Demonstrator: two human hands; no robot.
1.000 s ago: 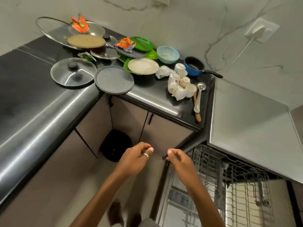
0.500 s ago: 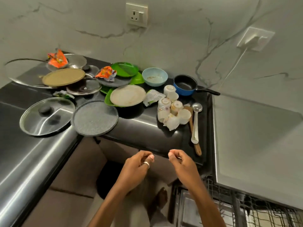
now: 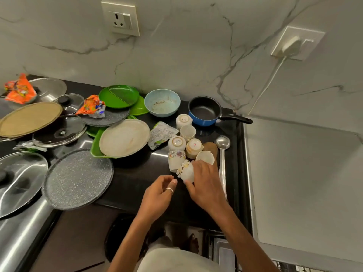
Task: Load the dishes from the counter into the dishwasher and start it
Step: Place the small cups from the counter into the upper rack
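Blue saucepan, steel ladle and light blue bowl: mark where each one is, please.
blue saucepan (image 3: 204,110), head view, on its dark inner base.
steel ladle (image 3: 222,142), head view, on its round scoop.
light blue bowl (image 3: 162,104), head view, on its stained inside.

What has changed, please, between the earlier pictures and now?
The right hand reached forward from above the floor to the counter and closed on the small white cup lying on its side. The left hand followed, empty. The dishes stayed put.
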